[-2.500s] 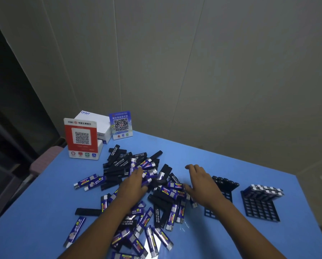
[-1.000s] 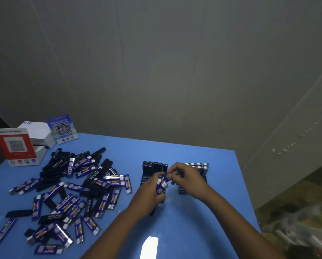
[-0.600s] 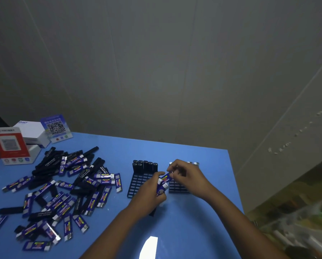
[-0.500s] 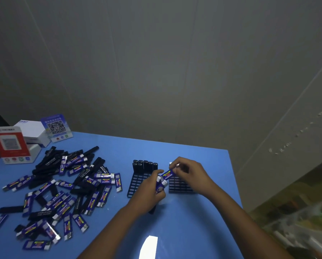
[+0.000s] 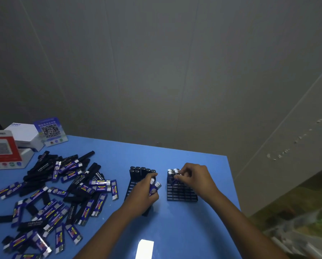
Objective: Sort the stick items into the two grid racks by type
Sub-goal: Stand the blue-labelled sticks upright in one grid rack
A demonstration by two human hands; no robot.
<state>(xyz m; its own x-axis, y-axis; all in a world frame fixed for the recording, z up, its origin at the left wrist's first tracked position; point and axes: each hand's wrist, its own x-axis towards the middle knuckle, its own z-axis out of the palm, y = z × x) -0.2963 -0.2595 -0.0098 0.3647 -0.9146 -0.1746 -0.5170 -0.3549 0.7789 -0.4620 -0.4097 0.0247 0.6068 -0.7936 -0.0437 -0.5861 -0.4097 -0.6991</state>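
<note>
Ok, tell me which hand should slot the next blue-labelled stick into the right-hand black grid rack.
Right. The right hand is already over the right-hand black grid rack, pinching a stick at its back row. The left hand grips spare blue-labelled sticks beside the other rack.

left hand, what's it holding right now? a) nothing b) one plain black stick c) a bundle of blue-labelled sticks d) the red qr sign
c: the left hand is curled round several blue-labelled sticks, their white ends poking out above the fingers, in front of the left rack that holds the black sticks.
</note>
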